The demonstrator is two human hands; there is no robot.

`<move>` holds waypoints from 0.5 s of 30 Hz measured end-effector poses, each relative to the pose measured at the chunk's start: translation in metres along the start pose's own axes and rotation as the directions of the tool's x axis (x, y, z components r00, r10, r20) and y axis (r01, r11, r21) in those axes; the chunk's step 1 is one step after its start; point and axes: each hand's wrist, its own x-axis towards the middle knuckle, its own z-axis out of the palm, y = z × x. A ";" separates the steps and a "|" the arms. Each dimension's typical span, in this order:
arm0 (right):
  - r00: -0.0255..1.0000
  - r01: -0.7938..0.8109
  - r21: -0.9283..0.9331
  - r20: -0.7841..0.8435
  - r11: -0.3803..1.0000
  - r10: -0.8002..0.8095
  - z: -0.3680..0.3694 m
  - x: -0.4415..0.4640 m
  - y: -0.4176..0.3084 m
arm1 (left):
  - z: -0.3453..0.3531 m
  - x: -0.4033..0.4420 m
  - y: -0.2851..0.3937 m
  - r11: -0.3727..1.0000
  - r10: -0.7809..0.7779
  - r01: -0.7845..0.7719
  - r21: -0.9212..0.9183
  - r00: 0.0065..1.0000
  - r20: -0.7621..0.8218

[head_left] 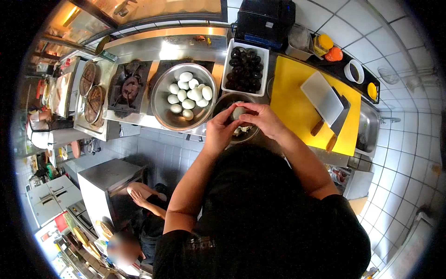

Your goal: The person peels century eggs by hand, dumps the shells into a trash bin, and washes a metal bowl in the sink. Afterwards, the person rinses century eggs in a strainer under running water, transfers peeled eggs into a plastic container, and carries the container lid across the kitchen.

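Observation:
My left hand (pixel 219 129) and my right hand (pixel 265 120) come together with their fingers closed around a pale grey-green egg (pixel 239 112). They hold it over a metal bowl (pixel 253 98) with whitish scraps, likely eggshell (pixel 241 131), inside. To the left, a larger steel bowl (pixel 160 109) holds several whole pale eggs (pixel 190 94). Just beyond my hands stands a white tray (pixel 226 76) full of dark, shiny, rounded pieces that look like peeled dark eggs (pixel 244 69).
Right of my hands lies a yellow cutting board (pixel 290 88) with a white plastic tray (pixel 322 96) and wooden-handled knives (pixel 317 128). A stove burner (pixel 130 86) is at left, a sink (pixel 367 128) at far right. Another person (pixel 148 223) is at lower left.

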 end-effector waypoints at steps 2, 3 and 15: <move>1.000 -0.004 0.009 -0.001 1.000 0.004 -0.001 0.000 0.003 | 0.001 -0.001 -0.006 0.999 -0.011 0.011 -0.044 1.000 0.005; 1.000 -0.022 0.012 -0.005 1.000 0.022 -0.003 -0.003 0.005 | 0.004 -0.003 -0.005 1.000 0.005 -0.005 -0.015 1.000 0.009; 0.999 -0.037 0.242 -0.010 0.970 0.041 -0.002 -0.002 -0.005 | 0.010 -0.001 -0.005 0.816 -0.187 0.178 -0.549 0.982 0.041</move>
